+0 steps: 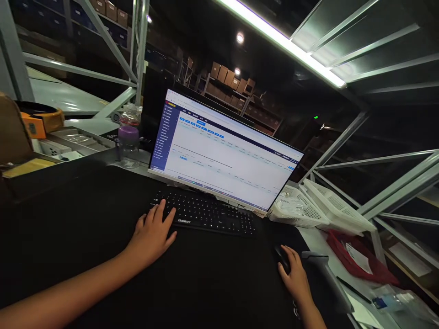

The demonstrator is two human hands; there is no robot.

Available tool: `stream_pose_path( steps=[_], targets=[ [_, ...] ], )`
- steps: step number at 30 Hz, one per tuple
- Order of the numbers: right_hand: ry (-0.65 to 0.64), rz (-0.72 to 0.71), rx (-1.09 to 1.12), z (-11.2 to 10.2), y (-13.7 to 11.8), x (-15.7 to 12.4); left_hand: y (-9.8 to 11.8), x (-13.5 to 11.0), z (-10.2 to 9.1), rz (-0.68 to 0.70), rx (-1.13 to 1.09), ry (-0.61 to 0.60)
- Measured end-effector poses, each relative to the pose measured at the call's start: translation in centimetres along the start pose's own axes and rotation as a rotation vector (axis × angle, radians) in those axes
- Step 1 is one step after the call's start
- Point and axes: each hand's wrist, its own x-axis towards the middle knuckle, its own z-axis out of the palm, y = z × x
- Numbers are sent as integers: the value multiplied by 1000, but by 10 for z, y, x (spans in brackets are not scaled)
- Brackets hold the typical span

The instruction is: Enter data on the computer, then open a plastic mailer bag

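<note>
My left hand [152, 233] lies with fingers spread at the left end of a black keyboard [206, 214], its fingertips on or just over the keys. On the black desk mat [212, 269], my right hand [293, 272] is curled over a dark computer mouse [281, 257], which it partly covers. Behind the keyboard stands a monitor [219, 151], lit with a page of tables, blue buttons and a side menu; the text is too small to read. Just right of the mouse lies a dark grey handheld device [325, 276], its kind unclear.
A clear bottle with a purple band [128, 137] stands left of the monitor, beside a tray of small packets [80, 139] and an orange tape roll [41, 119]. To the right are white baskets [297, 205], a red bag [360, 258] and metal shelf posts [404, 183].
</note>
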Motion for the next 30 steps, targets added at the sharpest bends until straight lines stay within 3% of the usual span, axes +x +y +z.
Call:
stream_pose_path(
  steps=[7,11,17,24,30],
  targets=[
    [-45,11,17,1,7,3,-3,3,-3,43,7,-12],
    [7,1,5,2,3,2,-6,1,0,107,62,56],
    [81,67,-38,0,-7,3,-12,2,5,194,109,67],
    [84,168,-104,-6,-19,6,-28,9,32,247,124,111],
    [82,136,-136,-10,-25,5,-42,12,58,242,420,-102]
  ],
)
